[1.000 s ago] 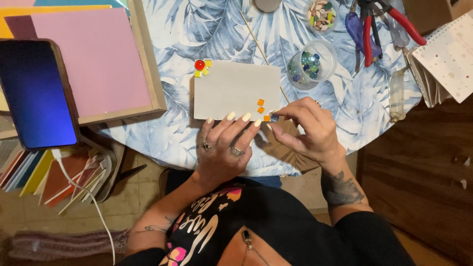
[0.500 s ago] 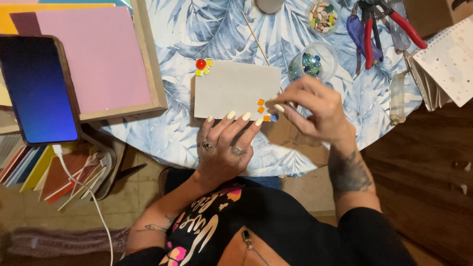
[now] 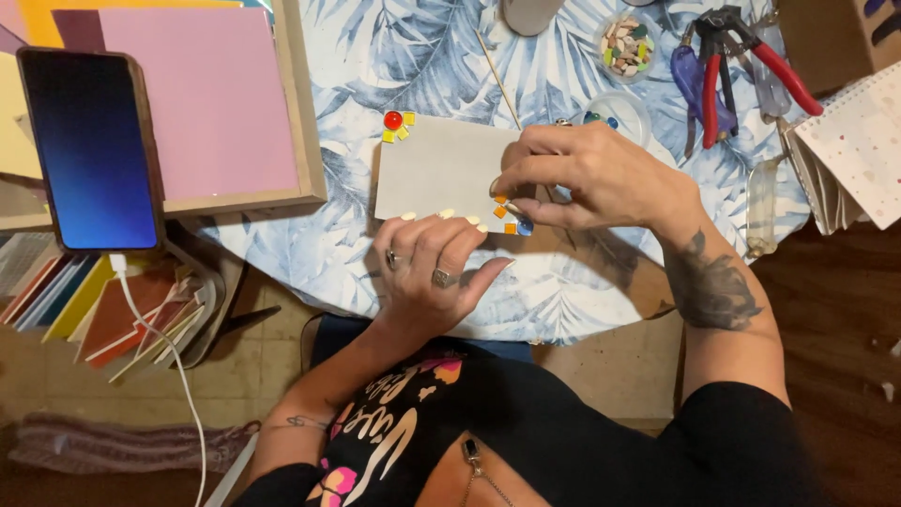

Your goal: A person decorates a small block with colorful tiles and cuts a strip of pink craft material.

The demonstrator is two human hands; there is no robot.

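Left hand (image 3: pixel 427 268) flat, fingers together, steadying grey board (image 3: pixel 436 169) — right hand (image 3: pixel 587 174) fingers pinched over orange tiles (image 3: pixel 504 212); press squarely, board pinned.

Single view, worn on the head, looking almost straight down over the wearer's own chest and forearms. Set close: the round surface with the blue leaf-print cloth (image 3: pixel 310 253) fills the upper half, cut off by the top edge. Far side of the surface toward the top of the frame, the body in the black printed top (image 3: pixel 526 441) at the bottom. Wooden floor (image 3: pixel 845 310) visible at right, stacked coloured folders (image 3: pixel 103 310) low at left. No second view, so no shared ground.
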